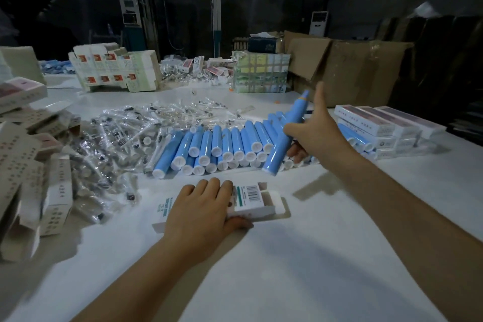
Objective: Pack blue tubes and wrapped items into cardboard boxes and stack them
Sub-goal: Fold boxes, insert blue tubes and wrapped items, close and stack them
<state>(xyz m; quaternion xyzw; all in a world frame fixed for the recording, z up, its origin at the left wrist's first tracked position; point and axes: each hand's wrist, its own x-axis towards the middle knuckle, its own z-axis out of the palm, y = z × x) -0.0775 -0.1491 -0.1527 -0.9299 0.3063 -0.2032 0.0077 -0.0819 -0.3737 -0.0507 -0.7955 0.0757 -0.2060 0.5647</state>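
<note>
Your right hand (315,131) has 1 blue tube (286,133) lifted off the pile, held tilted with its white cap low and its pointed tip high. The thumb sticks up clear of it, the index finger lies across the barrel, and the lower fingers curl beneath, so the hold looks light. Your left hand (202,210) lies flat on the open box (252,200), fingers straight over its top and thumb against its near edge, pinning it to the white table (300,269). The open end, flap out, sits just right of your left fingertips.

The tube pile (222,146) lies directly beyond those fingertips and under your right fingers; the wrapped items (125,133) are heaped left of your left hand. Finished boxes (386,123) are stacked beyond your right hand.

Risks from here:
1. With the thumb off the barrel, the smooth tube could slide out cap-first as you swing it toward the box.
2. Its low end hangs close over the pile; a careless sweep may knock tubes rolling.
3. Your left palm presses on the box, which may flatten the mouth and jam the tube.
4. The flap could fold inward and block entry.
</note>
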